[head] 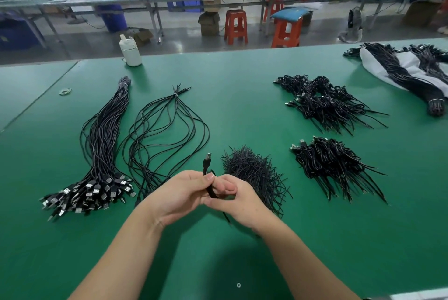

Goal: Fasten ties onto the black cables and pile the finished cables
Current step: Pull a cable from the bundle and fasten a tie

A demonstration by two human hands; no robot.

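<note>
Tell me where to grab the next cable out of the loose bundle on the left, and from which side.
Probably by a USB plug end of the loose cable bundle, coming from the near side with the left hand. The plugs lie fanned toward you; the far ends are tied together.

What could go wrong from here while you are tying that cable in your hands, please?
1. The left hand and right hand pinch a folded cable in a small grip; its plug end sticks up free, so the folds might spring loose.
2. The tie heap lies right behind the hands, so a loose end may snag it.
3. The finished piles have trailing ends that could tangle a newly added cable.
</note>
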